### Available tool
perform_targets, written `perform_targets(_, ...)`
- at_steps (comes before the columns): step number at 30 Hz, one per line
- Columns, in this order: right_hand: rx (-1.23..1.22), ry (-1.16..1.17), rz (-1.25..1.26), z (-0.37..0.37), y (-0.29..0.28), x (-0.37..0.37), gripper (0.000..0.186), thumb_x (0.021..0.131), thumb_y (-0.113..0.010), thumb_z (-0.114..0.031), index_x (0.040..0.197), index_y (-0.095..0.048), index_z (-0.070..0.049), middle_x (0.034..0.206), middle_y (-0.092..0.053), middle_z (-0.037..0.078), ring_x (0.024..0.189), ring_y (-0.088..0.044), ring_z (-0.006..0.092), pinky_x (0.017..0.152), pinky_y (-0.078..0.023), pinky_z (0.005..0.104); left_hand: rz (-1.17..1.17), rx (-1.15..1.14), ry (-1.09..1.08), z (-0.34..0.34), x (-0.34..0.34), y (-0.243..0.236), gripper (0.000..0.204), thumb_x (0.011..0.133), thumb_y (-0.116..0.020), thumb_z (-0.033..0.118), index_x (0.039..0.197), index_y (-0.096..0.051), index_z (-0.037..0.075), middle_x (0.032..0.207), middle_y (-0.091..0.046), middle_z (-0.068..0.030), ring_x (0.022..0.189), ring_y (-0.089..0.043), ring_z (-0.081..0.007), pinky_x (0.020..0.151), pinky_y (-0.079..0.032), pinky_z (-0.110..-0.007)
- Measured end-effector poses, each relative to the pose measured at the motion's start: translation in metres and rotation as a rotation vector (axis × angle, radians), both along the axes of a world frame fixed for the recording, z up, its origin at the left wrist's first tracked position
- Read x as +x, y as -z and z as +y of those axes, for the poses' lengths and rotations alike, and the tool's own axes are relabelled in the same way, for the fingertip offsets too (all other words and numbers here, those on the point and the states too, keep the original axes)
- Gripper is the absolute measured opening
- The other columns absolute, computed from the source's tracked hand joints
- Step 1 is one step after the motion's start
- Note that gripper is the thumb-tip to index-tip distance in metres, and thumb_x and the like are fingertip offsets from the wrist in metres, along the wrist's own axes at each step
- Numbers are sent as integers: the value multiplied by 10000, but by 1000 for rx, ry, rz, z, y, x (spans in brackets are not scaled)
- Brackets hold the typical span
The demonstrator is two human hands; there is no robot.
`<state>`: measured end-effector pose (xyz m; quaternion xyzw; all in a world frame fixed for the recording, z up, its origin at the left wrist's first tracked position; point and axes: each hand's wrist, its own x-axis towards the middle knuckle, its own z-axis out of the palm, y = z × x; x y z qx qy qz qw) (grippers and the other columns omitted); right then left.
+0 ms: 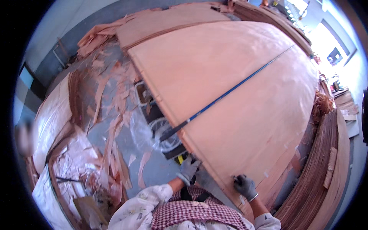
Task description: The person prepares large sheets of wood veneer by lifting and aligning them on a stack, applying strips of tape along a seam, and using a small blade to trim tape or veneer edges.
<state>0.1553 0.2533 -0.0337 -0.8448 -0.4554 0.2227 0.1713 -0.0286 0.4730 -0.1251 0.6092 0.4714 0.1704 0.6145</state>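
A broad, pale pinkish wood veneer sheet (237, 126) lies on a stack in front of me. My left hand (189, 168), in a grey glove, is at the stack's near left edge, fingers apart and partly in shadow. My right hand (246, 186), also gloved in grey with dark fingertips, rests low on the sheet. Its fingers are curled together; what they pinch, if anything, is too small to make out. A long blue rod (226, 94) with a black handle runs diagonally across the sheet, its handle jutting past the left edge. A small yellow item (180, 159) shows beside my left hand.
Veneer scraps (115, 96) litter the grey floor at left, near clear plastic wrapping (140, 132). Another veneer stack (55, 119) stands at far left. Tall layered sheets (314, 168) stand along the right side. More sheets (168, 21) lie beyond the big one.
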Motion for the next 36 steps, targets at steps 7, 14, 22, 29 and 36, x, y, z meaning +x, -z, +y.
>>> perform_targets(7, 49, 176, 247, 14, -7, 2, 150, 787, -607, -177, 870, -616, -53, 831, -613, 167, 754, -621, 334, 665, -491, 391, 150, 172, 79, 10, 0, -2, 527, 756, -706, 342, 1062, -496, -33, 955, -618, -187, 880, -613, -289, 764, -480, -382)
perform_targets(14, 286, 187, 553, 144, -30, -45, 177, 815, -554, -45, 963, -647, -24, 878, -627, 158, 796, -633, 243, 715, -485, 313, 104, -56, 911, 108, -31, -50, 466, 835, -612, 447, 1002, -598, 12, 939, -610, -126, 871, -564, -248, 738, -438, -324)
perform_targets(22, 300, 317, 1034, 293, 5, -130, 448, 859, -617, -111, 1276, -490, -11, 987, -615, 16, 834, -560, 99, 715, -480, 246, -601, -254, 7, 478, -48, -66, 199, 895, -431, 149, 986, -583, 58, 884, -624, -75, 820, -622, -235, 714, -506, -334)
perform_targets(29, 542, 687, 1311, 323, 16, -153, 306, 864, -595, -115, 1147, -561, -1, 1016, -626, 67, 875, -606, 171, 756, -517, 319, -43, 318, -82, 653, -12, -37, 130, 796, -606, 234, 788, -575, 108, 647, -533, -86, 573, -540, -206, 498, -438, -360)
perform_targets(36, 912, 814, 1291, 269, -66, -160, 397, 881, -540, -66, 1270, -465, -39, 1050, -613, 158, 902, -618, 236, 781, -509, 345, -41, 168, -478, 681, 51, 37, 340, 814, -638, 240, 1041, -547, 5, 914, -582, -103, 734, -523, -231, 689, -478, -355)
